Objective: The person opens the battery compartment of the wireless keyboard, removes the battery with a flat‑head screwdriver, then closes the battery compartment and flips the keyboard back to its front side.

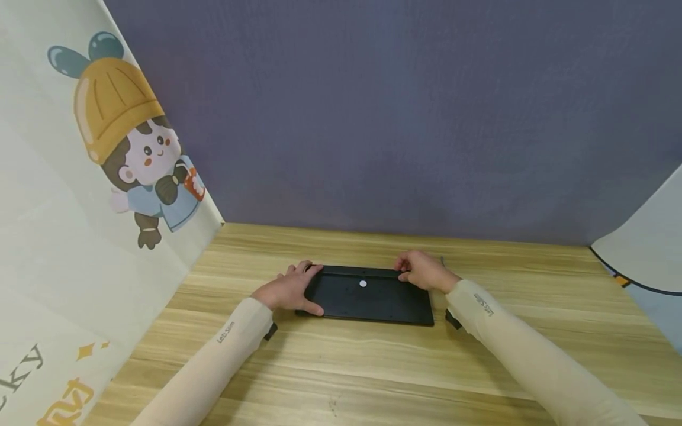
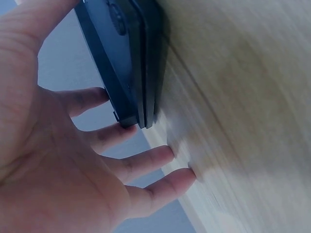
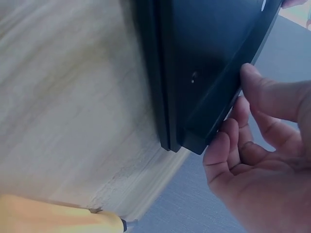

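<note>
Wooden table (image 1: 373,367), purple backdrop (image 1: 399,118), cartoon panel (image 1: 80,207). Black flat device (image 1: 367,296): left hand (image 1: 290,290) and right hand (image 1: 423,271) grip its ends.

A desk (image 1: 373,367) of pale, striped wood grain is seen, bounded at twelve o'clock by a grey-purple wall. A flat black panel (image 1: 367,299) is laid directly on it near the middle, toward twelve o'clock, a small white dot marked on its upper face. The panel's long edges are run from nine to three o'clock.
</note>
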Demonstrator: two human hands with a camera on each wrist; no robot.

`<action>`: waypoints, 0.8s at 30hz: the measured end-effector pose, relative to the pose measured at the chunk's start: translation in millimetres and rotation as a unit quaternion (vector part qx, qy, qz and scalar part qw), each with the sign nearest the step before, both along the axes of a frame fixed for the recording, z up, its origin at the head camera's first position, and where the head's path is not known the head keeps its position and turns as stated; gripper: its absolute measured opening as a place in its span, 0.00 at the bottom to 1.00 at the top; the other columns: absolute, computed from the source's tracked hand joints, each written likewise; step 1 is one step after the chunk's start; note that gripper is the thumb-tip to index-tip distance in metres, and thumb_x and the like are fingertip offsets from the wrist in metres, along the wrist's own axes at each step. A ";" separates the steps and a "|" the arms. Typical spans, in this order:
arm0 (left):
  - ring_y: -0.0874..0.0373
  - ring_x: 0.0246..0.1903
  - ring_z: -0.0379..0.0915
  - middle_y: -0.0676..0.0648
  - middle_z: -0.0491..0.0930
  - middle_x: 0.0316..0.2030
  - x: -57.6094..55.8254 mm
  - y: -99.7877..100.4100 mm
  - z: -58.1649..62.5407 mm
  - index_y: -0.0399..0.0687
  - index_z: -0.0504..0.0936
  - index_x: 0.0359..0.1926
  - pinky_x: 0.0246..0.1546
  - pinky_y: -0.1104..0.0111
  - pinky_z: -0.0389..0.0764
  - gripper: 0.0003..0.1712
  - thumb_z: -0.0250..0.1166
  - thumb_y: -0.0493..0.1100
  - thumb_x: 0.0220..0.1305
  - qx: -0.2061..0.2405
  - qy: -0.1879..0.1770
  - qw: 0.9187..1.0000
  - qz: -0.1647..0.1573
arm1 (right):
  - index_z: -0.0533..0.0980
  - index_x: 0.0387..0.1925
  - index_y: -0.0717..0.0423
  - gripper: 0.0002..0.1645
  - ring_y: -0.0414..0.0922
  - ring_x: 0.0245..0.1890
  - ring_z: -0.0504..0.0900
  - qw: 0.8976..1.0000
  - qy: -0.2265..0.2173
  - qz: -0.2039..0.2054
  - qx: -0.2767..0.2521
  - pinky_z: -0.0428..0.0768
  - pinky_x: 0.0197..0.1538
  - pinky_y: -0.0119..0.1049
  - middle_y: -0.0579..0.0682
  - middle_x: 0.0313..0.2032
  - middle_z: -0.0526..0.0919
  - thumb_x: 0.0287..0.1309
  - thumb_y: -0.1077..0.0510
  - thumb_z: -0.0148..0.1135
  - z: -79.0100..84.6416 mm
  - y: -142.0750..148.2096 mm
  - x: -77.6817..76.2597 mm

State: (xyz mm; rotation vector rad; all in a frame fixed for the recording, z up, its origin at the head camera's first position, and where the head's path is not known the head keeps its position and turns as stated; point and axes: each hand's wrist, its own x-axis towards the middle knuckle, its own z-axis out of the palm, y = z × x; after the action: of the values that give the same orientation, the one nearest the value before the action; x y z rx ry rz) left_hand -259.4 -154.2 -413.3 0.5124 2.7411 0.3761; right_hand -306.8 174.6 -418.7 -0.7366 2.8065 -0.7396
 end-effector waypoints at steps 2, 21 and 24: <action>0.40 0.68 0.44 0.44 0.44 0.72 0.7 -0.1 -0.1 0.59 0.47 0.75 0.60 0.41 0.53 0.63 0.71 0.67 0.43 -0.002 -0.001 1.000 -0.001 | 0.77 0.36 0.57 0.07 0.43 0.34 0.76 1.000 -0.001 0.002 0.006 0.75 0.43 0.43 0.47 0.33 0.79 0.55 0.64 0.67 0.8 -0.2 0.9; 0.39 0.67 0.46 0.44 0.46 0.71 8.2 -1.4 2.4 0.57 0.49 0.74 0.59 0.41 0.56 0.62 0.72 0.67 0.43 0.002 0.007 1.000 -0.016 | 0.78 0.32 0.58 0.04 0.39 0.26 0.73 0.999 0.027 0.018 -0.040 0.73 0.34 0.37 0.44 0.26 0.77 0.54 0.66 0.66 -1.4 1.7 8.2; 0.40 0.67 0.46 0.44 0.45 0.71 9.0 -1.8 2.2 0.58 0.49 0.74 0.59 0.41 0.55 0.62 0.72 0.67 0.43 0.001 0.005 1.000 -0.016 | 0.78 0.33 0.59 0.03 0.41 0.28 0.75 0.998 0.023 0.009 -0.061 0.75 0.34 0.38 0.46 0.29 0.78 0.57 0.67 0.63 0.5 2.9 7.9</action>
State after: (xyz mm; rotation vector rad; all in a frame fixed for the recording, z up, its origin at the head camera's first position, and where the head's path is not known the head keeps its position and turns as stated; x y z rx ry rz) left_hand -250.5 -156.0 -411.1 0.5583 2.7390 0.3684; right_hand -298.8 177.5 -418.3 -0.8075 2.8109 -0.9079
